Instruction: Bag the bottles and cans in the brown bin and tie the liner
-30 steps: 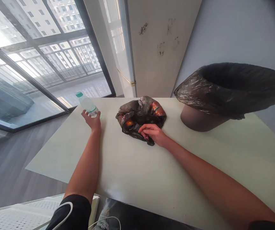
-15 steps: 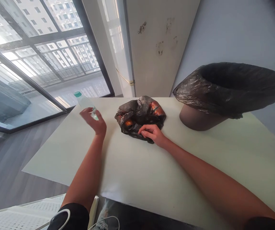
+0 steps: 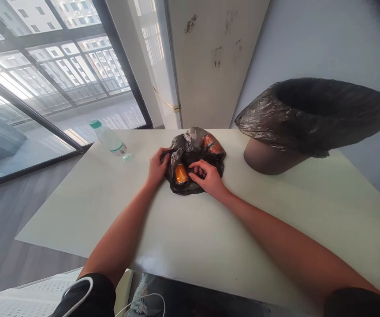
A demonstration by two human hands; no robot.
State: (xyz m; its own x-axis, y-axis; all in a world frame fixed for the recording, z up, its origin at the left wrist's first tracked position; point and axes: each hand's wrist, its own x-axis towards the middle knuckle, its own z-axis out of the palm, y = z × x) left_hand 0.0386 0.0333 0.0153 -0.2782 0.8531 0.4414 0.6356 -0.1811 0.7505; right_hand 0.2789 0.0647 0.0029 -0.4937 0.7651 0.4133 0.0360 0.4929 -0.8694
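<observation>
On the white table lies a crumpled black plastic bag [image 3: 195,140], its mouth facing me. An orange can [image 3: 181,174] shows in the opening, and another orange-red thing shows through the thin plastic at the back right. My left hand [image 3: 158,166] is closed on the bag's left edge, pinching the plastic. At the right side of the opening, my right hand [image 3: 207,176] is bent close beside the can, fingers curled against the bag; what its fingertips hold is hard to make out. A clear plastic bottle [image 3: 109,138] with a green cap stands to the left, apart from both hands.
A brown bin [image 3: 266,157] lined with a wide black bag stands at the table's right rear. The white table [image 3: 183,233] ends near my lap. A glass door [image 3: 61,79] is on the left, and a white perforated chair [image 3: 21,295] at the lower left.
My left hand has left the bottle, which now stands on the table, and has taken hold of the bag's left edge. The bag's mouth is wider and the orange can shows more.
</observation>
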